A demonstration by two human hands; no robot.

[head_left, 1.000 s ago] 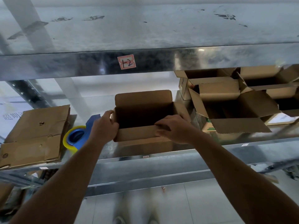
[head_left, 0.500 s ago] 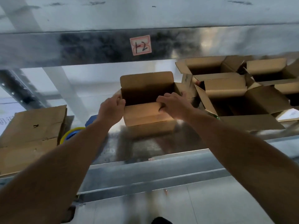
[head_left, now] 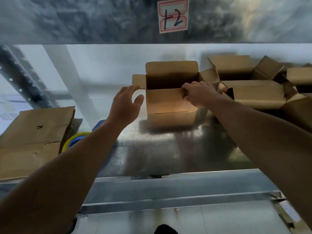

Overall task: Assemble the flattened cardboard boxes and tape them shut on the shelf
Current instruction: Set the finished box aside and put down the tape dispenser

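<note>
Two grips at box (head_left: pixel 170 102). Right grip (head_left: pixel 198 95) clamped on near flap's right corner. Left grip (head_left: pixel 125 105) spread, holding nothing, fingertips just beside left side flap (head_left: pixel 138 81). Box upright mid-shelf (head_left: pixel 160 152), top open, long axis left-right, between grips. Tape roll (head_left: pixel 74 141) lies left, nearer left grip.

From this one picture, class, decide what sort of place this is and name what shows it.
Probably a warehouse or packing stockroom: metal shelving bearing a hand-numbered label, a stack of flattened cardboard, and open boxes being made up.
</note>
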